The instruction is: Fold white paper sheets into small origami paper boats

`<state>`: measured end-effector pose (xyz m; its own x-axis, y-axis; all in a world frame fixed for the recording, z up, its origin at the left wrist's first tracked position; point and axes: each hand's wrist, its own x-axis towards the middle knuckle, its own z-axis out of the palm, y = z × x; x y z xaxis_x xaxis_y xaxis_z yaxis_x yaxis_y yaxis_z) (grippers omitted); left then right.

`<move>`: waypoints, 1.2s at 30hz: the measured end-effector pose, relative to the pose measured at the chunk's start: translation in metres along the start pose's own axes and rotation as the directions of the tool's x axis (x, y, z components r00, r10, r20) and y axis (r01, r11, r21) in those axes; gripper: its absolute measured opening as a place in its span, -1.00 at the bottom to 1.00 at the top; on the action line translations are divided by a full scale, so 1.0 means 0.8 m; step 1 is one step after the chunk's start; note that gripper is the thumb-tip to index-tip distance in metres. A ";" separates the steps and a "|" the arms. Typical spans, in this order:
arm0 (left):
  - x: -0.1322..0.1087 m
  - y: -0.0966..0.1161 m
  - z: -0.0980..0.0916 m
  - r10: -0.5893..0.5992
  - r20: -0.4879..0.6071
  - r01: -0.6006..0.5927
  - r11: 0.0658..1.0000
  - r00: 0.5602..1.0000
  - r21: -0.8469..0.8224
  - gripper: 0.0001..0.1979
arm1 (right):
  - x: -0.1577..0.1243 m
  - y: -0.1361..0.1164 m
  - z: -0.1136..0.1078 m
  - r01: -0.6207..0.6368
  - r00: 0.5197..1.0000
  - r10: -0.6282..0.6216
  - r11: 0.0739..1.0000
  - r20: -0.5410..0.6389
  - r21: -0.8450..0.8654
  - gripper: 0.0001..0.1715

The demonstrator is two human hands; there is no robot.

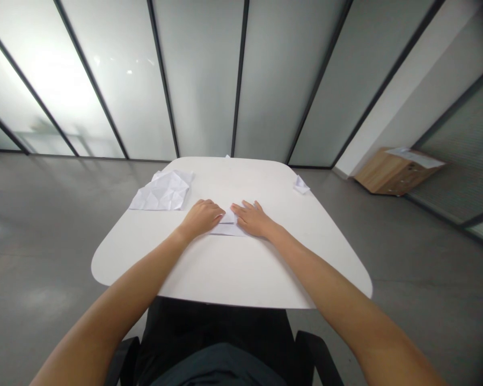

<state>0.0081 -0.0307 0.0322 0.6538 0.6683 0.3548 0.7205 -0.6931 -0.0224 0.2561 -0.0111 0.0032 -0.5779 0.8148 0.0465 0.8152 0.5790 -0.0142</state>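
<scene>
At table centre, folded white paper [227, 228] is lying flat btwn both hands, its ends partly covered by them. L hand [202, 219] is resting palm down at the paper's 9 o'clock side, fingers loosely together and pointing toward 3 o'clock. R hand [252, 219] is resting palm down at its 3 o'clock side, fingers spread slightly and pointing toward 10 o'clock. Neither hand is clenched or pinching anything; both are open and flat on the paper, and I can't tell how hard they're pressing.

On white rounded table [229, 271], creased paper sheet [162, 192] is lying at abt 10 o'clock from L hand, well crumple-marked and apart from it. Small folded paper scrap [301, 185] is sitting near table's edge at abt 2 o'clock from R hand. Grey floor [44, 230] is stretching out around the table, frosted glass wall [203, 80] is standing at 12 o'clock, and wooden cabinet [394, 174] is sitting by the wall at 2 o'clock w/ papers [414, 156] lying on top. Black chair arms [312, 354] are showing at 6 o'clock, either side of person's dark clothing [213, 327].
</scene>
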 end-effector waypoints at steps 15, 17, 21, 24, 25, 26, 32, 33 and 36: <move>0.014 0.007 0.043 -0.015 -0.026 0.010 0.986 1.000 -0.165 -0.72 | 0.000 -0.008 -0.002 0.021 1.000 -0.020 0.999 -0.013 0.041 -0.30; 0.013 0.006 0.047 -0.006 -0.026 0.001 0.984 1.000 -0.180 -0.70 | -0.001 -0.002 -0.001 -0.001 1.000 0.001 0.999 -0.010 0.051 -0.28; 0.012 0.005 0.050 -0.031 -0.002 0.030 0.982 1.000 -0.188 -0.60 | -0.007 0.023 -0.001 -0.114 0.993 0.115 0.991 -0.002 0.072 -0.20; 0.011 0.003 0.051 -0.067 0.011 0.068 0.986 0.998 -0.154 -0.58 | -0.012 0.042 -0.001 -0.222 0.974 0.225 0.973 -0.033 0.066 -0.20; 0.011 0.002 0.052 -0.074 0.013 0.076 0.988 0.997 -0.138 -0.59 | -0.013 0.046 -0.001 -0.252 0.966 0.255 0.966 -0.049 0.062 -0.21; 0.011 0.000 0.053 -0.077 0.014 0.078 0.989 0.997 -0.122 -0.59 | -0.014 0.049 -0.001 -0.276 0.958 0.280 0.959 -0.065 0.059 -0.21; 0.012 -0.005 0.055 -0.044 0.043 0.048 0.996 0.998 -0.081 -0.57 | -0.010 0.044 -0.003 -0.307 0.935 0.316 0.948 -0.163 0.078 -0.31; 0.012 -0.006 0.054 -0.044 0.048 0.047 0.996 0.998 -0.078 -0.57 | -0.008 0.042 -0.002 -0.308 0.931 0.320 0.947 -0.176 0.091 -0.32; 0.012 -0.006 0.051 -0.047 0.058 0.051 0.996 0.997 -0.076 -0.56 | -0.007 0.038 -0.001 -0.317 0.920 0.338 0.939 -0.200 0.131 -0.33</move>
<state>0.0199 -0.0101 -0.0023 0.6320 0.7145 0.3003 0.7334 -0.6766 0.0664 0.2843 0.0024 0.0037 -0.2480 0.9392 0.2376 0.9439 0.2894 -0.1588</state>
